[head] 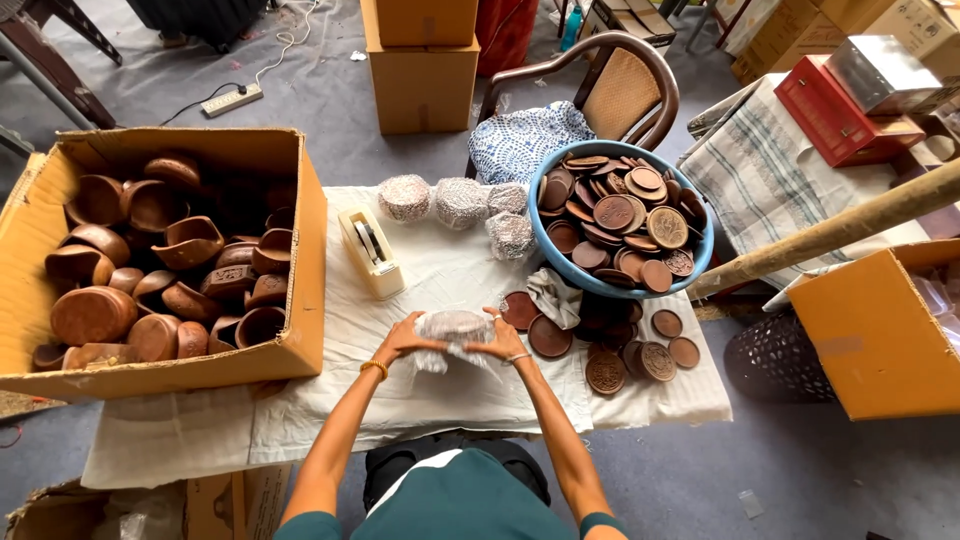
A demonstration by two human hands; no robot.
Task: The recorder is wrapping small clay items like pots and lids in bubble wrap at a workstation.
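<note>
Head view: left hand (408, 338) and right hand (501, 342) both gripped a plastic-wrapped bundle (455, 330) between them, near the front edge of the cloth-covered table (440, 400), fingers curled around its sides. Tape dispenser (370, 252) sat behind the left hand. Loose clay lids (600, 350) lay just right of the right hand, blue basin (622, 220) behind them. Cardboard box (160, 255) of clay cups occupied the table's left edge.

i'm in a small packing workroom: a cardboard box (165, 260) of brown clay bowls, a blue basin (620, 215) of clay lids, a tape dispenser (370, 252), stacked cartons (420, 60) around.
</note>
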